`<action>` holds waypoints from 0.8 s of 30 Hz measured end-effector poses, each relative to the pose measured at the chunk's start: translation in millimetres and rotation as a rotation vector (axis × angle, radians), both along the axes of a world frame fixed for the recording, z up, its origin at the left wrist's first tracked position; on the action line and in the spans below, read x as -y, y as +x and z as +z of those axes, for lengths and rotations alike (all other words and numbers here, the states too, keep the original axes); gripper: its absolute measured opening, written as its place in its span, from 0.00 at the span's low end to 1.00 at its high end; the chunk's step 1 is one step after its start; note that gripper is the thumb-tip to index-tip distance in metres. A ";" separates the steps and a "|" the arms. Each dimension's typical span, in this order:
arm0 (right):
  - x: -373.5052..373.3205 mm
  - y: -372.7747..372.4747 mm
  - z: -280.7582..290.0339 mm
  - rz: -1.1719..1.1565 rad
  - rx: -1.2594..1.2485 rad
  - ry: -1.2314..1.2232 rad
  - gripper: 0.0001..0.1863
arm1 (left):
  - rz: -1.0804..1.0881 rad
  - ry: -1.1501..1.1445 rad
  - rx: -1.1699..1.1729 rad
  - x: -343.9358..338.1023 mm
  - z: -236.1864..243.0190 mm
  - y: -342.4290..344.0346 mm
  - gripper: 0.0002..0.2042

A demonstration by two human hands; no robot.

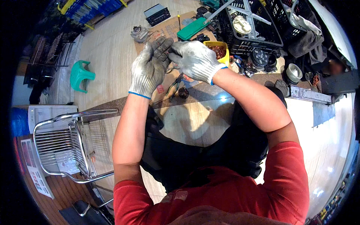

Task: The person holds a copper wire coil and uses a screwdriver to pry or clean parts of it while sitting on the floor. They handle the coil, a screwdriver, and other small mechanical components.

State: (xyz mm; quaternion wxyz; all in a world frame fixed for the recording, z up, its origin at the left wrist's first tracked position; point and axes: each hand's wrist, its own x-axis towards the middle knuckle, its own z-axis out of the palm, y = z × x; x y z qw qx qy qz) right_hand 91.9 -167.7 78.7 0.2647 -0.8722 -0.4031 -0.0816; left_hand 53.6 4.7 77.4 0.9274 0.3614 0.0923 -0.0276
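Note:
Both of my hands wear knitted white work gloves, blackened with dirt. My left hand (150, 64) is turned palm up, its fingers stretched out and slightly cupped. Above its fingers, my right hand (198, 60) has its fingertips pressed together. Whatever lies between them is too small or hidden to name. A yellow container (225, 59) with copper-coloured scraps (217, 52) stands just beyond my right hand. Below the hands, a pair of pliers (173, 87) and a round dark part (183, 93) lie on the cardboard on the floor.
Black plastic crates (258, 45) with parts stand at the far right, near a white fan wheel (294, 73). A green long-handled tool (193, 29), a screwdriver (179, 23) and a metal motor part (140, 34) lie ahead. A green stool (81, 76) and chrome chair (56, 120) stand left.

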 end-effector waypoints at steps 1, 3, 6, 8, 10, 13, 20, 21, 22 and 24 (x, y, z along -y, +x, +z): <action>-1.9 -0.4 -1.8 -0.008 0.004 0.024 0.11 | 0.015 -0.041 0.019 2.6 4.0 -0.1 0.25; -2.0 -1.6 -4.6 -0.038 0.001 0.059 0.12 | 0.051 -0.099 0.059 7.2 9.3 -0.3 0.26; -3.7 -4.7 -3.4 -0.082 0.034 0.033 0.12 | 0.009 -0.159 0.112 1.1 6.6 -1.3 0.25; 0.4 -8.4 1.6 -0.081 0.058 0.035 0.11 | 0.045 -0.160 0.091 1.6 6.1 0.0 0.22; -1.0 -10.6 -2.6 -0.085 0.141 0.036 0.10 | 0.045 -0.167 0.084 -2.1 1.9 2.7 0.19; -3.1 -12.2 -4.0 -0.076 0.232 0.017 0.09 | 0.024 -0.178 0.098 -11.0 -8.9 6.5 0.16; -10.6 -13.0 -5.7 -0.114 0.113 0.043 0.14 | 0.035 -0.091 0.137 -5.2 -8.2 4.2 0.15; -10.0 -10.8 -8.9 -0.115 0.118 0.055 0.16 | 0.027 -0.085 0.147 -1.2 -7.4 3.2 0.15; -11.9 -9.6 -10.9 -0.109 0.121 0.071 0.18 | 0.026 -0.043 0.165 0.1 -8.0 1.5 0.16; -15.7 -6.9 -17.3 -0.093 0.140 0.098 0.20 | 0.024 0.040 0.199 2.4 -10.8 -1.2 0.17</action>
